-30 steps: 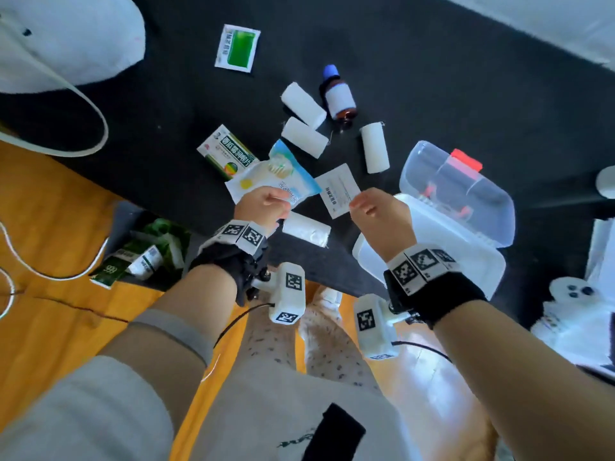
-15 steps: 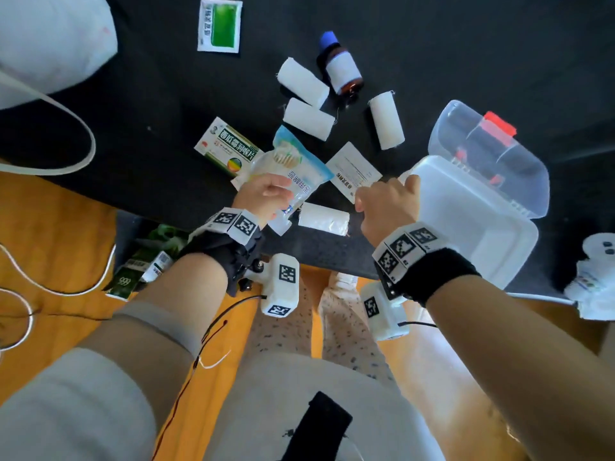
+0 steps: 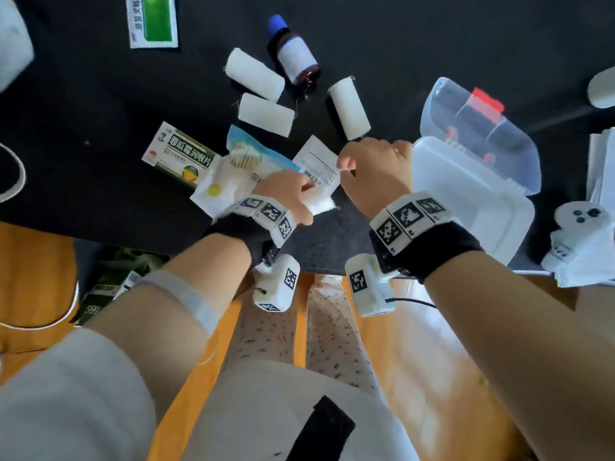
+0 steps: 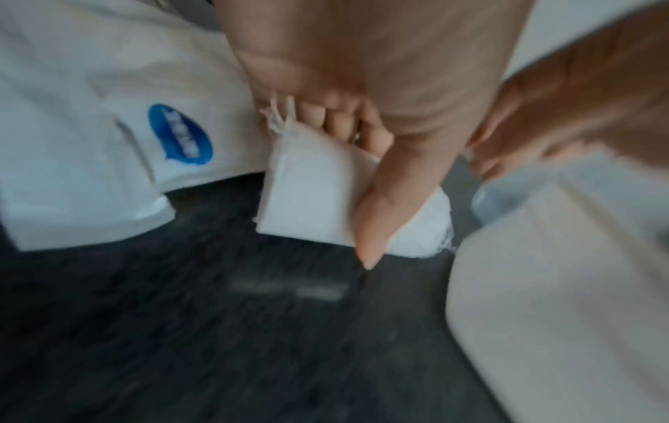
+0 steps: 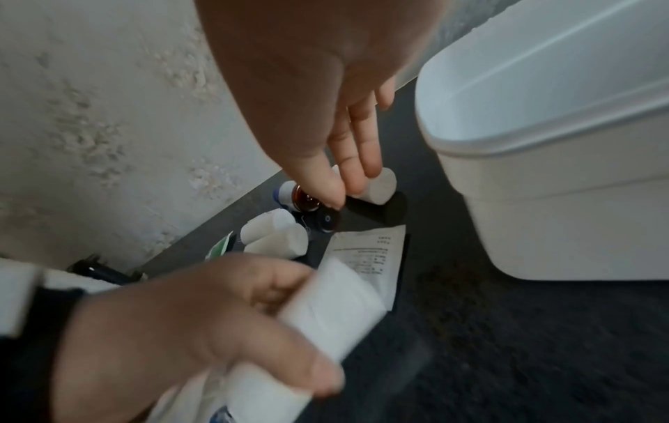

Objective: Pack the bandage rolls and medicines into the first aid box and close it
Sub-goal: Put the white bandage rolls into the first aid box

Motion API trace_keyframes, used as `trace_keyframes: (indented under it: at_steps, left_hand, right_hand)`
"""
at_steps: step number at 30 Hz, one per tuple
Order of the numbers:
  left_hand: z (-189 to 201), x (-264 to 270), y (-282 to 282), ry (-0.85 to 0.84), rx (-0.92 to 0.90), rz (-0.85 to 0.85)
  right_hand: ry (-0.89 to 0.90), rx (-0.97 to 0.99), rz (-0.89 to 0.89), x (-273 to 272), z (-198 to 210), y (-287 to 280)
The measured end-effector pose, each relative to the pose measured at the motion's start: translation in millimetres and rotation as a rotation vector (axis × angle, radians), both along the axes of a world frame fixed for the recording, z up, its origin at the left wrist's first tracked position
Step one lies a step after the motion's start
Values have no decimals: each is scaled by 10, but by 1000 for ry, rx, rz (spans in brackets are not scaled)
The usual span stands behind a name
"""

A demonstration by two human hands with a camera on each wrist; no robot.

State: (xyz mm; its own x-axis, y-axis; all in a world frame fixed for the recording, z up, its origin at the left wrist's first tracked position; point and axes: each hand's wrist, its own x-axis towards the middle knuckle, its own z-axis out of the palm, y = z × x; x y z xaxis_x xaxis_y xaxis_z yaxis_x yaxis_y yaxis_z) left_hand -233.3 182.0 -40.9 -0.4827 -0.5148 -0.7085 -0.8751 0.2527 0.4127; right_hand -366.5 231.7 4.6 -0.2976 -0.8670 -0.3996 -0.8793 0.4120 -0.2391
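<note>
My left hand [image 3: 288, 193] grips a white bandage roll [image 3: 319, 203] just above the black mat; the thumb lies across the roll [image 4: 318, 200] in the left wrist view. Beside it my right hand [image 3: 364, 164] hovers empty with straight fingers [image 5: 356, 160], next to the white first aid box [image 3: 466, 207], whose clear lid [image 3: 479, 128] stands open. Three more rolls [image 3: 254, 74] [image 3: 266, 114] [image 3: 349, 108] lie behind. A brown bottle [image 3: 296, 58], a green medicine box [image 3: 181, 158], a cotton swab pouch [image 3: 233, 171], a white sachet [image 3: 316, 161] and a green sachet [image 3: 153, 18] also lie there.
The mat's front edge [image 3: 319, 257] runs just below my wrists, with orange floor beneath. A white controller [image 3: 579, 241] sits right of the box. A white cable [image 3: 16, 174] loops at the left and a green packet [image 3: 109, 284] lies on the floor.
My left hand left the cotton swab pouch, moved right and took hold of the roll lying near the mat's edge. My right hand uncurled its fingers beside the box.
</note>
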Motion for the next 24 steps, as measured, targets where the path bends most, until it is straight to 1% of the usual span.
trace_keyframes:
  at_steps: [3, 5, 6, 8, 10, 12, 14, 18, 21, 24]
  left_hand:
    - [264, 81, -294, 137, 5, 344]
    - [366, 183, -533, 198, -42, 531]
    - [383, 239, -641, 210, -77, 593]
    - [388, 334, -823, 213, -122, 657]
    - [368, 398, -946, 213, -124, 655]
    - [327, 414, -1024, 212, -89, 623]
    - [297, 387, -1054, 204, -70, 573]
    - [263, 278, -1031, 213, -102, 472]
    - [245, 166, -1005, 202, -84, 434]
    - [166, 75, -1021, 130, -131, 319]
  right_hand:
    - [-161, -59, -170, -25, -55, -241]
    - [-171, -80, -261, -25, -142, -443]
    - [-156, -88, -301, -21, -199, -539]
    - [-121, -84, -396, -20, -326, -706]
    - [-115, -38, -499, -28, -461, -807]
    - [-146, 2, -582, -40, -557, -840]
    - [-194, 30, -622, -50, -598, -827]
    - [-300, 85, -686, -53, -563, -787]
    - [-438, -4, -821, -32, -460, -725]
    - [-553, -103, -913, 0, -349, -626]
